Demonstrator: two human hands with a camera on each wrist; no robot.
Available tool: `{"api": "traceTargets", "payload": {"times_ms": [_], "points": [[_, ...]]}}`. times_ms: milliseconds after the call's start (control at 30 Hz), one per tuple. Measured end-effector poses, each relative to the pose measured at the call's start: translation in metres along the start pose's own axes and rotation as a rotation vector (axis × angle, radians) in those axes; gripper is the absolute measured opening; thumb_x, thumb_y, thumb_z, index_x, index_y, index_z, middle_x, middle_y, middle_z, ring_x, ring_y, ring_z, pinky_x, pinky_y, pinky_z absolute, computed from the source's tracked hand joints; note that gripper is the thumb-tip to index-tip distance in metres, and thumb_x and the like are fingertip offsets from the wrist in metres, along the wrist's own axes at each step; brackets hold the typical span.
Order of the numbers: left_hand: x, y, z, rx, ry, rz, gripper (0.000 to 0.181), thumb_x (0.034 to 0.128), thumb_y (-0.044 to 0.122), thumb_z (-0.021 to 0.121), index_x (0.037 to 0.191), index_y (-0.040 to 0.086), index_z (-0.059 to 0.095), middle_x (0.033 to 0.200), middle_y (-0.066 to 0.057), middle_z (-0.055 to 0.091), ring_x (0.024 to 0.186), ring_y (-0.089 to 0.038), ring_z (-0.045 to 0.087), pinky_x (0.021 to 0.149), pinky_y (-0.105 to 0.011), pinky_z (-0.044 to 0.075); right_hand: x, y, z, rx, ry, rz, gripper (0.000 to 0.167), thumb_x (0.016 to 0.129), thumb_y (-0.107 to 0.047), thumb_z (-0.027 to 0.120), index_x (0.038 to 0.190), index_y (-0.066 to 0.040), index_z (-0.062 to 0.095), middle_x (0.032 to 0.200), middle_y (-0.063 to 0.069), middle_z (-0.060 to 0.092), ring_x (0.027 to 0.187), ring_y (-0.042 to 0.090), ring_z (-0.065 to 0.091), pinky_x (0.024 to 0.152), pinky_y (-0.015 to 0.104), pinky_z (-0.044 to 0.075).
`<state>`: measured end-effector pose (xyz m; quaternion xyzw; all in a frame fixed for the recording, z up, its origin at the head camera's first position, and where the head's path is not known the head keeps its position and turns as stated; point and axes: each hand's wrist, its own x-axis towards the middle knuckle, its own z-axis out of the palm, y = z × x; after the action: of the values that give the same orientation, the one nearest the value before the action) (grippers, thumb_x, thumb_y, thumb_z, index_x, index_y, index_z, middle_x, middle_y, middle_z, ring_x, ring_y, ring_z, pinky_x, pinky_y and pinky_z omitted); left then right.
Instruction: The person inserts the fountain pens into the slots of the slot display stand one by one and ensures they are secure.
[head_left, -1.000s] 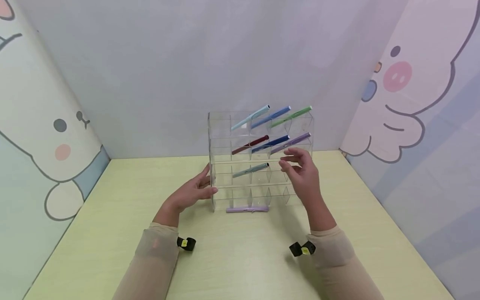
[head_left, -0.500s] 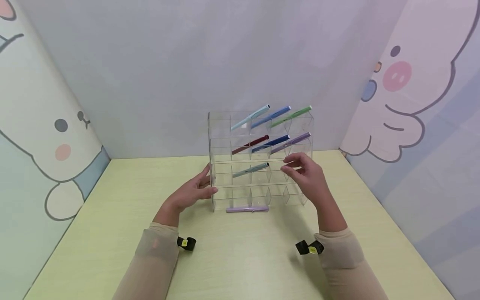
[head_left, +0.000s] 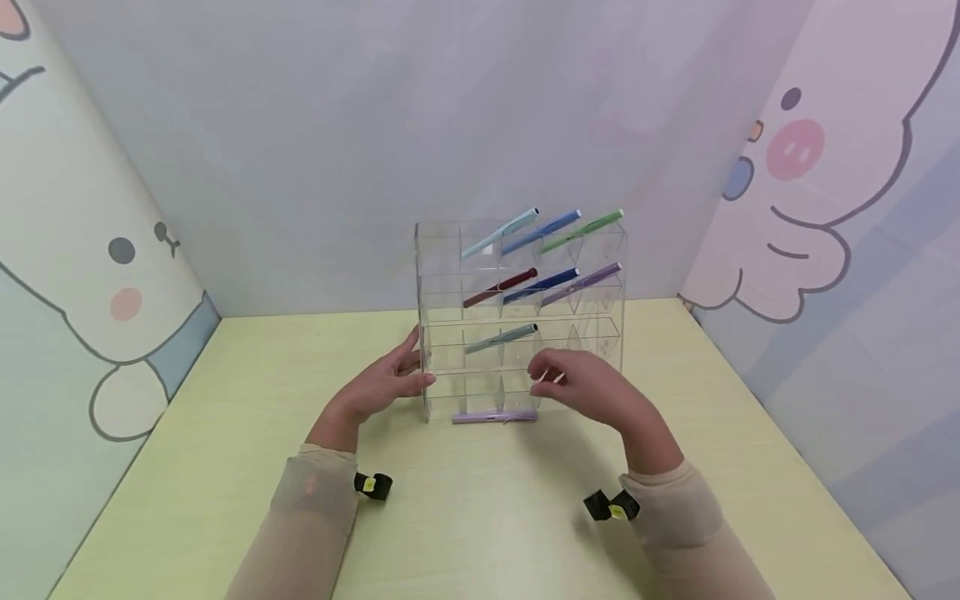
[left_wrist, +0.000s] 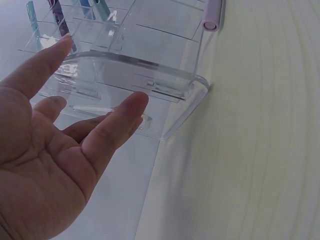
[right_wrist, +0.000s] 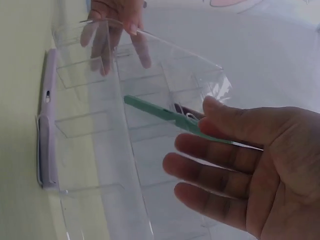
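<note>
A clear acrylic pen rack [head_left: 438, 254] stands upright on the table. My left hand [head_left: 381, 381] steadies its left side with spread fingers; in the left wrist view the fingertips meet the clear side panel. A lavender pen [head_left: 495, 417] lies along the rack's front foot. My right hand [head_left: 588, 387] hovers before the rack's lower right, just above that pen's right end, with loosely bent fingers and nothing between them. Behind it in the right wrist view is a grey-green pen [right_wrist: 155, 110], lying slanted in the third tier.
The top tier holds a pale blue pen [head_left: 501, 233], a blue pen [head_left: 542, 232] and a green pen [head_left: 582, 232]. Below are a dark red pen [head_left: 500, 288], a navy pen [head_left: 542, 286] and a purple pen [head_left: 582, 285]. A pale wall stands behind.
My right hand has moved down and left, from the rack's right side at the third tier to above the lavender pen. My left hand and the pens stay where they were.
</note>
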<state>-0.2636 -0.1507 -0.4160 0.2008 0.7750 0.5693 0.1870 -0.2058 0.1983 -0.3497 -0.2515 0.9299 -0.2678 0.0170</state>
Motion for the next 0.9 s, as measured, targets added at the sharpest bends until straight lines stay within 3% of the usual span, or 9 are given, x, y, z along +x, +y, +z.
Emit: {"api": "traceTargets", "payload": {"times_ms": [200,400,633,900], "points": [[0.001,0.001,0.001,-0.014,-0.010,0.017,0.093,0.0912,0.041,0.069,0.153,0.050,0.000,0.161,-0.013,0.023,0.133,-0.029,0.050,0.113,-0.053,0.035,0.004,-0.011,0.023,-0.188,-0.119,-0.036,0.011,0.090,-0.025,0.072,0.100,-0.021,0.070,0.094,-0.013,0.069,0.087,0.008,0.065,0.077,0.032,0.054],[0.000,0.001,0.001,-0.019,-0.005,0.010,0.092,0.0912,0.040,0.069,0.153,0.051,0.001,0.162,-0.013,0.021,0.131,-0.029,0.052,0.113,-0.052,0.034,0.007,-0.017,0.046,-0.308,-0.223,0.007,0.022,0.087,-0.027,0.075,0.107,-0.019,0.070,0.092,-0.010,0.068,0.083,0.012,0.062,0.073,0.035,0.051],[0.001,-0.001,0.001,-0.020,0.000,0.008,0.093,0.0909,0.040,0.070,0.153,0.050,0.001,0.161,-0.014,0.021,0.132,-0.028,0.051,0.113,-0.052,0.035,0.008,-0.018,0.062,-0.494,-0.188,-0.016,0.013,0.084,-0.018,0.077,0.093,-0.016,0.068,0.078,-0.009,0.059,0.068,0.010,0.051,0.061,0.031,0.046],[0.001,0.000,0.000,-0.013,-0.001,0.008,0.093,0.0917,0.039,0.069,0.154,0.048,0.000,0.161,-0.014,0.022,0.131,-0.029,0.052,0.113,-0.053,0.034,0.009,-0.017,0.066,-0.602,-0.166,0.000,0.010,0.086,-0.012,0.073,0.082,-0.013,0.064,0.072,-0.003,0.056,0.062,0.012,0.047,0.054,0.032,0.043]]}}
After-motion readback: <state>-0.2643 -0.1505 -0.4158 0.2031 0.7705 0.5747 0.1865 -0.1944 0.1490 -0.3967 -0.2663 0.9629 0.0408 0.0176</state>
